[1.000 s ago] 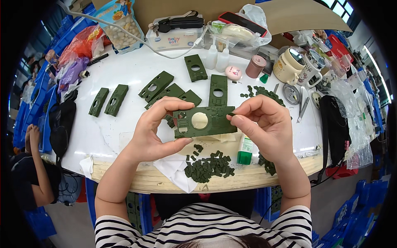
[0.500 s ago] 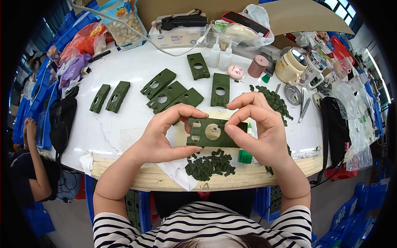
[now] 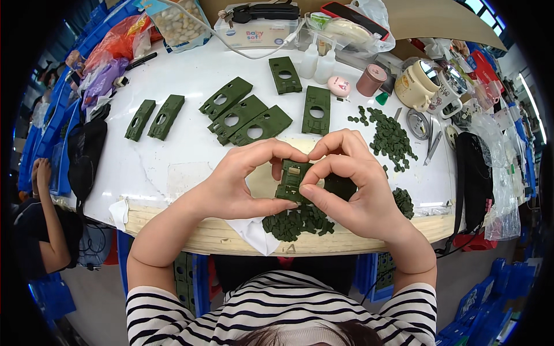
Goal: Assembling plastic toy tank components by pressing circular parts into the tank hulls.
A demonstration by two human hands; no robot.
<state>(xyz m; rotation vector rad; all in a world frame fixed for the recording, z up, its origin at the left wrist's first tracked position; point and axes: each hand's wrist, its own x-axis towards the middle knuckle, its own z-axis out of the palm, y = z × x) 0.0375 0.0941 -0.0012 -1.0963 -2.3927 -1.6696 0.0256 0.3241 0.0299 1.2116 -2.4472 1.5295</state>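
Both hands hold one dark green plastic plate [image 3: 295, 180] above the near edge of the white table [image 3: 173, 144]. My left hand [image 3: 239, 181] pinches its left side, thumb underneath and fingers curled over the top. My right hand [image 3: 352, 184] covers its right half, fingertips meeting the left hand's over the part. Just below the hands lies a heap of small green pieces [image 3: 297, 222]. Several more green plates [image 3: 245, 118] with round holes lie further back on the table.
A second pile of small green pieces [image 3: 389, 135] lies at the right, beside a cup [image 3: 418, 86], bottles [image 3: 317, 57] and tools. Bags and boxes crowd the far edge. Another person [image 3: 40, 230] sits at the lower left. Blue crates line the floor.
The green plate has come closer to the table edge and turned, so it shows narrower. Both hands have closed in over it and their fingertips now touch.
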